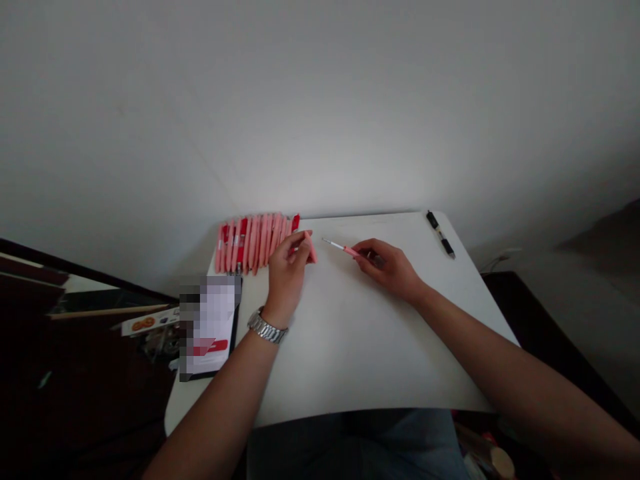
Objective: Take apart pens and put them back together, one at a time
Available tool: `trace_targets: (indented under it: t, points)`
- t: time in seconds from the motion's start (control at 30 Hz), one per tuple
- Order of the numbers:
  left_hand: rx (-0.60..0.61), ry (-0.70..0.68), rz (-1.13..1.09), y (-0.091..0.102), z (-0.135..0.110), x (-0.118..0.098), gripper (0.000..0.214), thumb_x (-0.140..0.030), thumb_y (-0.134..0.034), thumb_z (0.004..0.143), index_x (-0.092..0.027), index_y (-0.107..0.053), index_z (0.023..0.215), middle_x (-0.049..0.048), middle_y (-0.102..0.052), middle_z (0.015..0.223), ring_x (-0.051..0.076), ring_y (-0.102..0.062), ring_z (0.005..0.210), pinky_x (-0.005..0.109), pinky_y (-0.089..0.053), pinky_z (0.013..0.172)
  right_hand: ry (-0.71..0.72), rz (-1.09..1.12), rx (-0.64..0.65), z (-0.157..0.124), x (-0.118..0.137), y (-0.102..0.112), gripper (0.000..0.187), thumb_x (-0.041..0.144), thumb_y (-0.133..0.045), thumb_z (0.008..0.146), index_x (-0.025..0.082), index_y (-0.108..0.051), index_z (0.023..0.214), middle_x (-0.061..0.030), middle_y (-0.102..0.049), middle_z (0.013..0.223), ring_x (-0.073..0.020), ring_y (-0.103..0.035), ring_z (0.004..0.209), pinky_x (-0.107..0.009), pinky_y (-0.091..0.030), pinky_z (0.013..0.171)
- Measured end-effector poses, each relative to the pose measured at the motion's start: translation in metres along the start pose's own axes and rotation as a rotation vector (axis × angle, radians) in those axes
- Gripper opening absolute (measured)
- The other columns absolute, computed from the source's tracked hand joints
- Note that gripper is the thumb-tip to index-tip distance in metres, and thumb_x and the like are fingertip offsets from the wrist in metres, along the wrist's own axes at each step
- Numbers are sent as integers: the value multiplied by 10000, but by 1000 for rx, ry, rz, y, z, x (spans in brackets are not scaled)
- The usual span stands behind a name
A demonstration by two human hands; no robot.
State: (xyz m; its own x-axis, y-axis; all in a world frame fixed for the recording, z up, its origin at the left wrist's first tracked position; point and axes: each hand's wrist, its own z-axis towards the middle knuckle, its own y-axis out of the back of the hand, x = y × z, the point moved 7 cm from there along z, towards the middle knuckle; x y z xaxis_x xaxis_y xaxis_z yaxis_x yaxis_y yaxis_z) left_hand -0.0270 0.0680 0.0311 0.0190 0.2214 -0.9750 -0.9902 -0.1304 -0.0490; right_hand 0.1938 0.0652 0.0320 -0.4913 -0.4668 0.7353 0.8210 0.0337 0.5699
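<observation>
My left hand (pixel 289 270), with a metal watch on the wrist, pinches a flat-looking pink piece (pixel 311 248) upright between thumb and fingers. Its exact kind does not show. In my right hand (pixel 390 267) is a slim pink pen part (pixel 351 251), from which a white refill with a thin metallic tip points left toward the pink piece. A gap separates the two. Just left of my left hand lies a row of several pink pens (pixel 256 243) with some red parts, packed side by side.
These things are on a white table (pixel 360 360) against a pale wall. A black pen (pixel 441 235) lies near its far right corner. At the left edge is a tablet-like dark-framed object (pixel 215 363), partly blurred out. Dark floor shows on the left.
</observation>
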Motion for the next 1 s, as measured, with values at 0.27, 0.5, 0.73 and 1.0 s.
trace_targets:
  t: [0.27, 0.5, 0.73, 1.0]
  points:
    - [-61, 27, -299, -3, 0, -4, 191, -389, -680, 914, -220, -600, 949, 23, -671, 982, 116, -681, 852, 331, -594, 902, 11, 11, 12, -1, 0, -1, 185, 304, -629, 920, 227, -680, 1081, -48, -730, 940, -169, -651, 770, -285, -520, 674]
    - [-66, 26, -320, -2, 0, -5, 202, -399, -671, 924, -220, -588, 965, 33, -692, 1043, 129, -709, 935, 333, -585, 934, -1, 17, 15, -1, 1, -1, 175, 303, -638, 915, 224, -689, 1063, -40, -717, 911, -161, -642, 754, -274, -512, 663]
    - [-98, 1, -285, 2, 1, -4, 199, -412, -653, 930, -231, -577, 964, 29, -698, 1021, 134, -716, 944, 347, -584, 953, 5, 19, 25, -1, 0, -2, 195, 332, -629, 929, 227, -691, 1081, -44, -718, 915, -167, -650, 767, -279, -519, 666]
    - [-73, -7, -258, -1, 0, -4, 215, -437, -637, 938, -236, -573, 977, 32, -702, 1062, 141, -717, 974, 356, -583, 954, 10, 23, 23, -1, 3, -1, 178, 318, -631, 929, 225, -691, 1068, -42, -714, 906, -160, -644, 758, -277, -520, 670]
